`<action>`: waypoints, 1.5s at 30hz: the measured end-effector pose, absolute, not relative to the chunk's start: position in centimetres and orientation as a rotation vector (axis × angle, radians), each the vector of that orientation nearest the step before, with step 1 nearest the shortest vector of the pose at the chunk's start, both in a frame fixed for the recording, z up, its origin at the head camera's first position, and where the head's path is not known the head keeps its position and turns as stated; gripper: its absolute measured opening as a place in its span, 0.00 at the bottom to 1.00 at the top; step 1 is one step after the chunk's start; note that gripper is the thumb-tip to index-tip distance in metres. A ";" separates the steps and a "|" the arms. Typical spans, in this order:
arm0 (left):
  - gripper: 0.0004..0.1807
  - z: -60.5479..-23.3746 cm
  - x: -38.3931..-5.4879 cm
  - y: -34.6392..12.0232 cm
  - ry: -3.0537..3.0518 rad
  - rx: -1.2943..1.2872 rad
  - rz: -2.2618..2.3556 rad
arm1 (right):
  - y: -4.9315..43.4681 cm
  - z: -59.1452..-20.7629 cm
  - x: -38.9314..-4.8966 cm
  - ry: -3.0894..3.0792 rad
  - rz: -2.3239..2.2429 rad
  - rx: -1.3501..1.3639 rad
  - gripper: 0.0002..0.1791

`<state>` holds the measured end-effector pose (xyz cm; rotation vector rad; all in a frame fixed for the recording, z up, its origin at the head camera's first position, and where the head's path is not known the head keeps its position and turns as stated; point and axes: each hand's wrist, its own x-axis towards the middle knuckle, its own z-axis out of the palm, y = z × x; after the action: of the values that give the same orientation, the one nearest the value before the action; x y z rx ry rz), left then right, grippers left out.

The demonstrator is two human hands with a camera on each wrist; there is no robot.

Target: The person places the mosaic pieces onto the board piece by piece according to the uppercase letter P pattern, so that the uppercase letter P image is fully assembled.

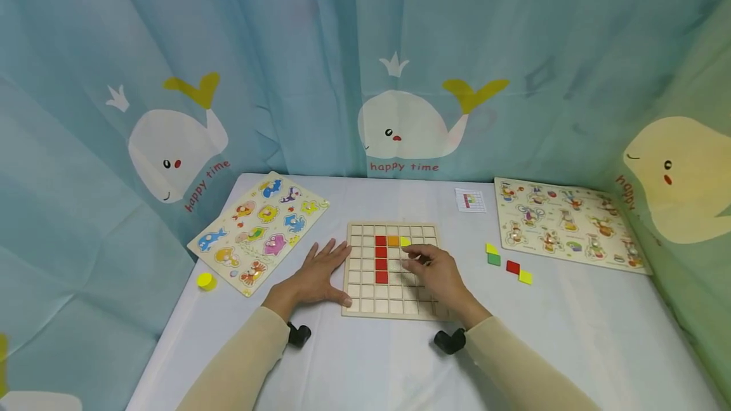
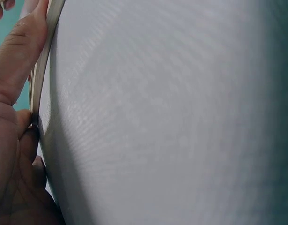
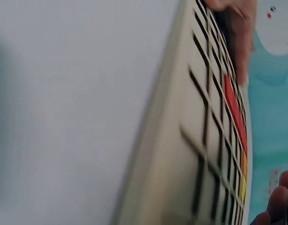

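A wooden grid board (image 1: 365,303) lies at the middle of the table. It bears a column of red square tiles (image 1: 381,265), with an orange tile (image 1: 393,241) and a yellow tile (image 1: 405,241) to the right of its top. My left hand (image 1: 320,274) rests along the board's left edge, fingers spread, thumb by the near corner; the left wrist view shows this thumb (image 2: 22,51) against the edge. Over the board's right half is my right hand (image 1: 436,271). Its bent index finger and thumb stand apart just below the yellow tile, with no tile visible between them.
Loose tiles lie right of the board: yellow and green (image 1: 493,259), red (image 1: 513,267) and yellow (image 1: 525,278). Behind them is a small pattern card (image 1: 471,200). Picture puzzle boards lie left (image 1: 259,230) and right (image 1: 562,224). A yellow cylinder (image 1: 207,281) stands at the left edge.
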<state>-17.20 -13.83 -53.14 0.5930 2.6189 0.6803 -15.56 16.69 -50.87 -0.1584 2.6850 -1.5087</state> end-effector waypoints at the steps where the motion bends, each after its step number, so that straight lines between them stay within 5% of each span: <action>1: 0.68 -53.2 -17.2 -13.8 2.622 0.598 0.679 | 17.3 -50.7 -15.7 2.706 -1.495 -0.148 0.17; 23: 0.68 -53.4 -17.3 -13.8 2.631 0.609 0.669 | 34.6 -50.4 -14.7 2.916 -1.037 0.143 0.33; 45: 0.68 -53.2 -17.2 -13.7 2.633 0.580 0.654 | 36.1 -52.1 -14.2 2.918 -0.978 0.144 0.22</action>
<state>-17.16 -13.69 -53.20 0.5802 2.6332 0.6537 -14.24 36.11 -52.11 0.1435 2.9180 -0.9780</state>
